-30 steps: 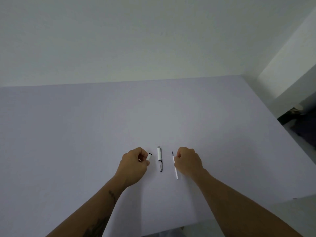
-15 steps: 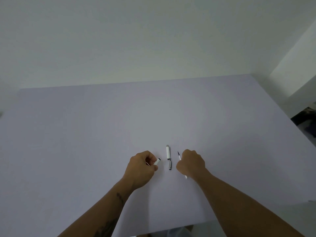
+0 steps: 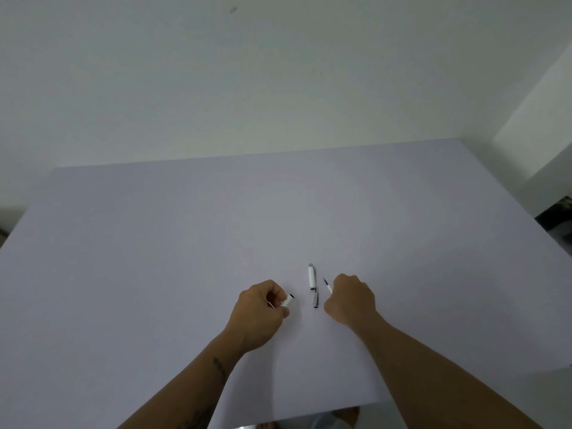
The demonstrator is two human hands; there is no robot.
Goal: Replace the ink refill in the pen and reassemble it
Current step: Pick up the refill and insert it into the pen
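Note:
My left hand is closed around a short white pen barrel whose open dark end points up and right. My right hand grips a thin white ink refill; its dark tip sticks out past the fingers toward the far side, and the rest is hidden in the fist. Between my hands a white pen cap with a grey end lies on the table. A small grey pen piece lies just below the cap.
The pale lilac table fills the view and meets a white wall at the back. Its near edge runs below my forearms. A dark object sits beyond the table's right edge.
The view has tilted up and left, so hands and parts sit lower in frame. My right hand has closed over more of the refill. The left hand still holds the barrel.

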